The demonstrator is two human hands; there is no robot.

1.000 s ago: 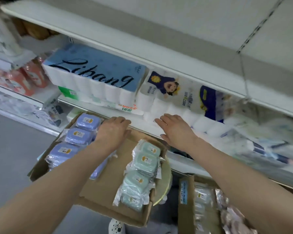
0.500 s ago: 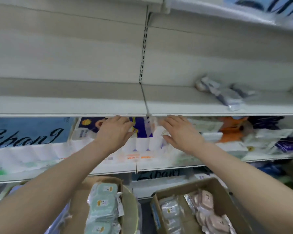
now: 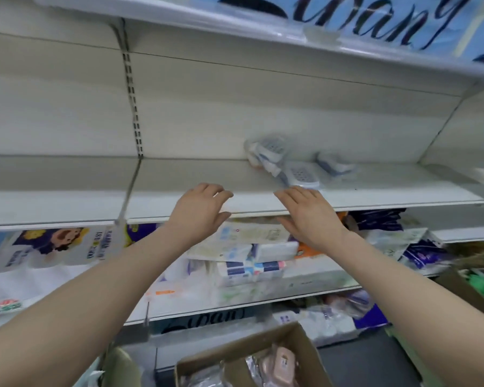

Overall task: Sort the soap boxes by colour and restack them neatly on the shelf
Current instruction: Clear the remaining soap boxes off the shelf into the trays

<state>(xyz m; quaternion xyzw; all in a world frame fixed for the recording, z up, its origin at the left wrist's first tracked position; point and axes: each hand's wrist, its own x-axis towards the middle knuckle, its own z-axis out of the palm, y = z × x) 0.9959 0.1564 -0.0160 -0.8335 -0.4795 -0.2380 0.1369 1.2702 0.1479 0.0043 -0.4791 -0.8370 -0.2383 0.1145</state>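
At the bottom edge, nearest the viewer, sits an open brown cardboard box holding a pink rounded soap box in clear plastic wrap among other crinkled wrappers too blurred to make out. Two bare forearms rise from the lower corners and meet towards the middle. Behind them, a lower white shelf carries a jumble of white and blue soft tissue packs, with a large white pack of toilet rolls printed with a cartoon child to the left. The left hand and the right hand are raised side by side, a little apart, in front of the lip of a long white metal shelf. Both hands are palm down, fingers loose and slightly spread, grasping nothing. On this shelf, right of centre and towards the back, lies a small untidy heap of white and pale blue soap boxes in clear plastic wrap, tilted against one another. The right hand's fingertips are just beside the nearest of them; whether they touch cannot be told. A slotted metal upright runs up the white back panel to the left. Overhead, on the top shelf, rests a light blue pack with dark script lettering
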